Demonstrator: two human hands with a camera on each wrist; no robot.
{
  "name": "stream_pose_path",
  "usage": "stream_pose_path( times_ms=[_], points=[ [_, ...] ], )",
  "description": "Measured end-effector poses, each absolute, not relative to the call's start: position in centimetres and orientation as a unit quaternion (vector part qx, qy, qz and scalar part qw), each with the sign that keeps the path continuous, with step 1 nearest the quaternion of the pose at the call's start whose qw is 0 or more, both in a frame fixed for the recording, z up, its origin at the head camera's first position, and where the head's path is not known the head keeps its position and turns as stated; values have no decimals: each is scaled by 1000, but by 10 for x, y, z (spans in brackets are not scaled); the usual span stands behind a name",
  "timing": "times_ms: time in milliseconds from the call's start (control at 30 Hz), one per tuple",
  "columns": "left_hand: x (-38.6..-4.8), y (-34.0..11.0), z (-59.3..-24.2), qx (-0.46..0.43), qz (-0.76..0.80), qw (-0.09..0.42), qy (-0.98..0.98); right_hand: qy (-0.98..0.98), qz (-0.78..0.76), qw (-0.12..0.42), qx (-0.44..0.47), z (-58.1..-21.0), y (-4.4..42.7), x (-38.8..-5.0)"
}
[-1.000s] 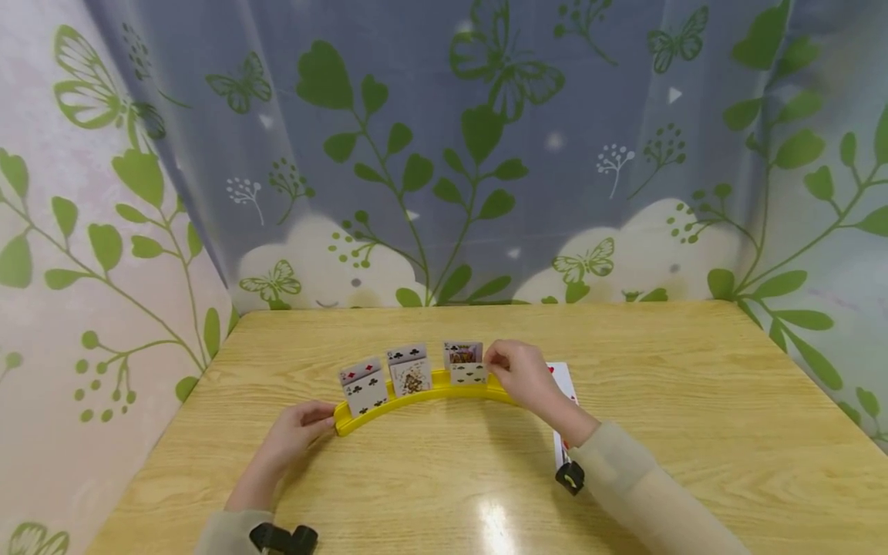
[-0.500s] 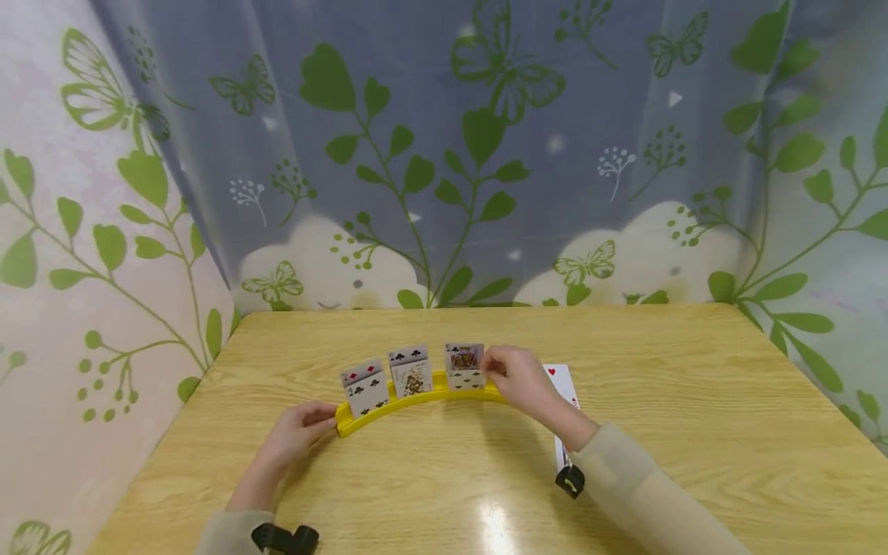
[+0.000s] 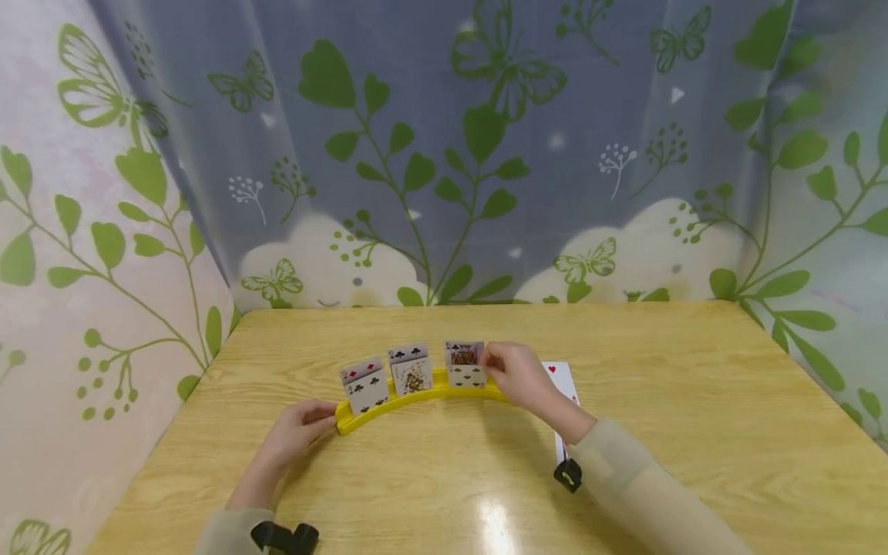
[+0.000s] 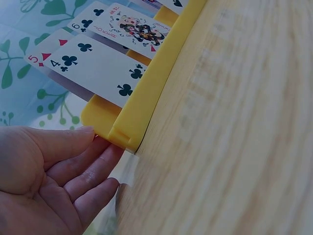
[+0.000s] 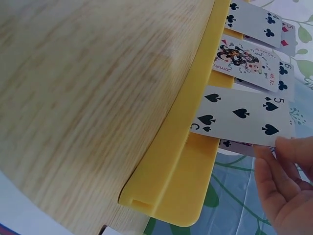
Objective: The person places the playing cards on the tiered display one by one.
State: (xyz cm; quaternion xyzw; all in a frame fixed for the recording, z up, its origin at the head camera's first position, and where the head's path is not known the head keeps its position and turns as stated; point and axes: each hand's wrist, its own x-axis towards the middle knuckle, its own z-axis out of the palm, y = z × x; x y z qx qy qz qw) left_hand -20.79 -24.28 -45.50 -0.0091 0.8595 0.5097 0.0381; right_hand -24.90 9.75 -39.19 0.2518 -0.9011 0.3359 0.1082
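Observation:
A curved yellow card holder (image 3: 444,391) stands on the table with playing cards upright in its slots. My left hand (image 3: 297,432) pinches its left end between thumb and fingers. Toward the right part, my right hand (image 3: 523,378) pinches the upper corner of the five of spades (image 5: 240,113), which stands in the front slot. Behind that card rises a king of clubs (image 3: 463,353). Farther left, a joker (image 4: 129,32) is in front of a six of clubs (image 4: 83,19), and a four of clubs (image 4: 98,68) in front of a five of diamonds (image 4: 44,56).
Right of the holder, cards with red hearts (image 3: 563,379) lie face up on the wooden table (image 3: 416,486), partly covered by the right forearm. A patterned curtain (image 3: 430,154) hangs behind the table's far edge.
My right hand has shifted slightly left, and the five of spades sits a little lower and farther left against the king. The left hand keeps its place on the holder's end.

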Motion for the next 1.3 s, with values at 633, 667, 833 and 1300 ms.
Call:
stream_pose_path(
  times_ms=[633,667,833,1300],
  points=[
    [-208,-242,-455,-10,511,35,859,-905,345,84,233,-392,97,-253],
    [-208,-242,-455,-6,510,35,859,-905,345,83,233,-392,97,-253],
    [-209,-240,-453,-8,510,36,859,-904,348,84,236,-390,96,-254],
    [-209,-241,-454,-25,503,40,863,-901,363,76,224,-391,104,-256]
  ],
)
